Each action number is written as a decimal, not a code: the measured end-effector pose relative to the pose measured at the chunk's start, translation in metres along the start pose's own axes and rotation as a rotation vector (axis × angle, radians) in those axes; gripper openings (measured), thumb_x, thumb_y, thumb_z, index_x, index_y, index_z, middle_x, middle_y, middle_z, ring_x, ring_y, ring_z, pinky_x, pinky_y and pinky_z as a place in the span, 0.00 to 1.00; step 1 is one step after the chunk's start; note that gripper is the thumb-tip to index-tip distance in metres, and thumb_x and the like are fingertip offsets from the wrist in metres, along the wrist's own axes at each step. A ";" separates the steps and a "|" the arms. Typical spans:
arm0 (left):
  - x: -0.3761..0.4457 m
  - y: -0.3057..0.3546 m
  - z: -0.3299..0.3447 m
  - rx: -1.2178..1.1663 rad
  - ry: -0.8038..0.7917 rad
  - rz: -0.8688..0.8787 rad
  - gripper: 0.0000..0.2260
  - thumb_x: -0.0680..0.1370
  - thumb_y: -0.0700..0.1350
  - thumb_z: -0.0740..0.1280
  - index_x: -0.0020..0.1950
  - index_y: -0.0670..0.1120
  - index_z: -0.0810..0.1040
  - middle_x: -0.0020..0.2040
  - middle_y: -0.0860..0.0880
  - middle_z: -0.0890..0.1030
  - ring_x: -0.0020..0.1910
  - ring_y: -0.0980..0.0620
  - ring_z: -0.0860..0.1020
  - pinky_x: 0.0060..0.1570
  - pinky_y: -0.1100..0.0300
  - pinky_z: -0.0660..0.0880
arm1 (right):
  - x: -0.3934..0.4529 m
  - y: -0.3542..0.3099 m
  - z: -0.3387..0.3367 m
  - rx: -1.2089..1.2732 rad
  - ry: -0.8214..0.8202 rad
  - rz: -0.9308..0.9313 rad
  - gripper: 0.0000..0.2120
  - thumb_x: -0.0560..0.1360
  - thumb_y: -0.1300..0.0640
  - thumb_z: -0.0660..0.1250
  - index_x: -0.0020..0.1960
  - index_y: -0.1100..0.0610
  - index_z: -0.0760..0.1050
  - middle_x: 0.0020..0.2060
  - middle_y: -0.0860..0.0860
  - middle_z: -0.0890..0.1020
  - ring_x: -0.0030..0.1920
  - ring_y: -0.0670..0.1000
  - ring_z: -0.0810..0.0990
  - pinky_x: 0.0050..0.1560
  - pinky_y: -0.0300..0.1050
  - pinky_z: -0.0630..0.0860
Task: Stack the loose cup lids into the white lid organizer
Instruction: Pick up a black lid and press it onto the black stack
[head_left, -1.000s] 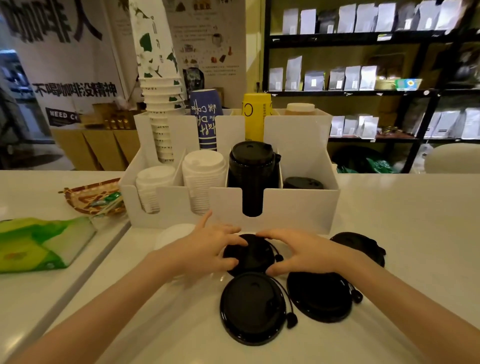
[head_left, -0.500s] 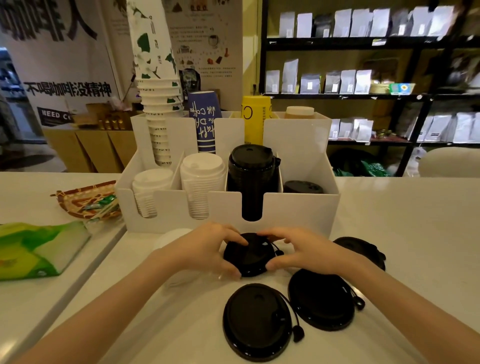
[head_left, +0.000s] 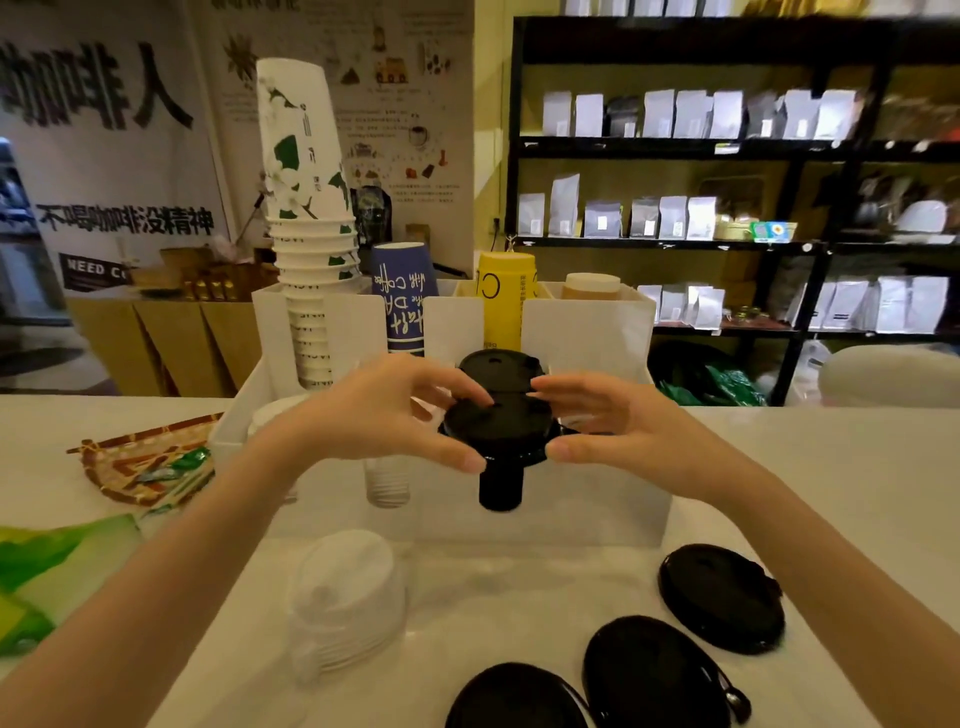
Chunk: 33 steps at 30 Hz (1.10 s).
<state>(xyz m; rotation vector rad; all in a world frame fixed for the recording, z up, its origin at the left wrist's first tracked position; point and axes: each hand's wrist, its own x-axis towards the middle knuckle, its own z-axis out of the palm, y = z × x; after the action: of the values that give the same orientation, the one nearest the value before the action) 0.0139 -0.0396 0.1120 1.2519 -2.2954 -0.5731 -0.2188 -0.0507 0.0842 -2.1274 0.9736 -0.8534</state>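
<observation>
Both hands, left hand (head_left: 384, 415) and right hand (head_left: 613, 421), pinched one black lid (head_left: 498, 423) between them, directly above the black stack (head_left: 500, 488) in the white organizer (head_left: 587, 514)

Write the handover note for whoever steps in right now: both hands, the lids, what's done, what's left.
Left hand and right hand: together holding one black lid above the black stack in the white lid organizer.
Done: lid lifted to the stack, not yet released.
Left: seat it, then stack three loose black lids and the white lid pile on the counter.
</observation>
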 end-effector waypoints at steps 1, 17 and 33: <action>0.003 0.002 -0.007 -0.037 0.022 0.006 0.21 0.59 0.57 0.74 0.51 0.61 0.77 0.53 0.60 0.79 0.55 0.59 0.77 0.54 0.61 0.75 | 0.004 -0.003 -0.004 0.027 0.026 -0.018 0.26 0.63 0.49 0.70 0.61 0.45 0.70 0.56 0.39 0.77 0.56 0.37 0.76 0.54 0.31 0.75; 0.049 -0.033 0.000 -0.402 0.336 0.097 0.21 0.65 0.41 0.73 0.57 0.51 0.76 0.57 0.55 0.78 0.61 0.57 0.75 0.63 0.62 0.70 | 0.055 0.026 0.001 0.218 0.288 -0.092 0.27 0.67 0.59 0.70 0.65 0.50 0.67 0.59 0.43 0.76 0.62 0.42 0.74 0.58 0.30 0.71; 0.063 -0.045 0.010 -0.251 0.217 0.017 0.17 0.70 0.46 0.70 0.58 0.51 0.75 0.59 0.50 0.78 0.60 0.53 0.74 0.65 0.49 0.68 | 0.061 0.038 0.004 0.072 0.342 -0.029 0.23 0.68 0.55 0.70 0.61 0.47 0.69 0.51 0.37 0.76 0.55 0.40 0.76 0.52 0.28 0.72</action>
<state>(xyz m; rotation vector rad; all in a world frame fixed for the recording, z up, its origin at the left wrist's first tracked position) 0.0078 -0.1147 0.0907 1.1148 -1.9852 -0.6612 -0.1993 -0.1183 0.0710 -1.9756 1.0634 -1.2762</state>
